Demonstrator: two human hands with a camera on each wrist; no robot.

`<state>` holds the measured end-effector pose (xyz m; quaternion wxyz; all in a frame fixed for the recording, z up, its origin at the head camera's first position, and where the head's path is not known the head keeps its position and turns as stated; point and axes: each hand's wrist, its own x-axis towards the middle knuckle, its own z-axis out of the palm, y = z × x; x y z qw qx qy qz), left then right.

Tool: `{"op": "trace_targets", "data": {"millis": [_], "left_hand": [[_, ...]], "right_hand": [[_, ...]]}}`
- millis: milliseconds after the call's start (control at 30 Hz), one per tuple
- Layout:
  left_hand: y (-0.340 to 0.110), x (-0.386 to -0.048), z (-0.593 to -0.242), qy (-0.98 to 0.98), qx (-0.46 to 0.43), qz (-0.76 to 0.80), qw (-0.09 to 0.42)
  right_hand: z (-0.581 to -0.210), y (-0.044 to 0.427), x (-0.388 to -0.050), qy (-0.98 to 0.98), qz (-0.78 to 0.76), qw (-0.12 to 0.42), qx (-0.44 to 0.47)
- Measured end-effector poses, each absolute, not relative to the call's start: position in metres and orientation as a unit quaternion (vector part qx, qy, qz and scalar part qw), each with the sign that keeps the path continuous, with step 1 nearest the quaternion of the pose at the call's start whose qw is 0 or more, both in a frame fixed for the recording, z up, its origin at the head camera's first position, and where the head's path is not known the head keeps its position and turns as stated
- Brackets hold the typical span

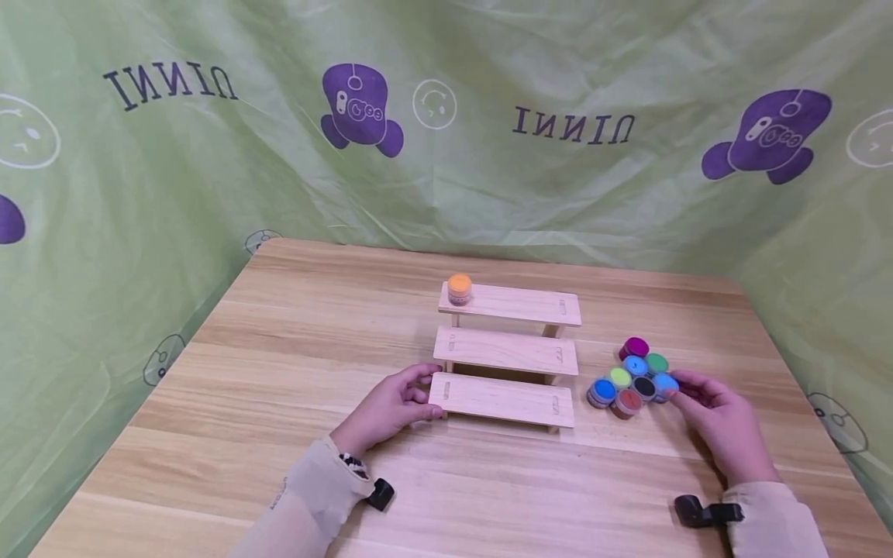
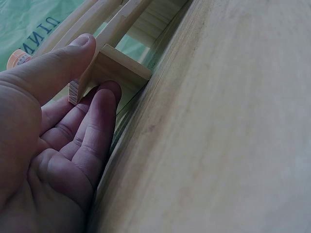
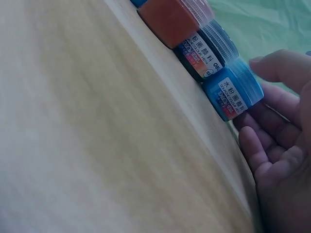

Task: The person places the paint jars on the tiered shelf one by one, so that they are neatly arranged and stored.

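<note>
A three-tier wooden display stand (image 1: 505, 350) is on the table, with an orange-lidded paint jar (image 1: 459, 289) on the left end of its top tier. My left hand (image 1: 391, 407) grips the left end of the lowest tier (image 2: 119, 68), thumb over the board and fingers curled beneath it. To the right of the stand, several paint jars are clustered together. My right hand (image 1: 722, 418) holds the light blue paint jar (image 3: 233, 92) at the cluster's right edge between thumb and fingers. Beside that jar are a black one (image 3: 206, 53) and a reddish-brown one (image 3: 172, 19).
More jars in the cluster are magenta (image 1: 634, 348), green (image 1: 656, 363), yellow-green (image 1: 619, 377) and blue (image 1: 601, 393). The wood-grain table (image 1: 230, 349) backs onto a green printed cloth (image 1: 474, 178). Both wrists carry black camera mounts.
</note>
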<state>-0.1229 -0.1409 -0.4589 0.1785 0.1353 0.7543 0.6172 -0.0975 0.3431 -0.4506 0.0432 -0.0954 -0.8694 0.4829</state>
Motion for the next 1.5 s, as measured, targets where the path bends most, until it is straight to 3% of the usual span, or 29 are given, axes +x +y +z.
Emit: {"op": "trace_targets", "data": {"millis": [467,1500], "left_hand": [[-0.142,-0.1237,-0.4627,0.75,0.133,0.623,0.177],[-0.1414,-0.1237,-0.4607,0.745,0.138,0.626,0.185]], "right_hand": [[-0.4465,0.339,-0.1004,-0.902,0.424,0.021,-0.08],[-0.4489,0.3346,-0.0923,-0.751,0.626,0.108,-0.179]]}}
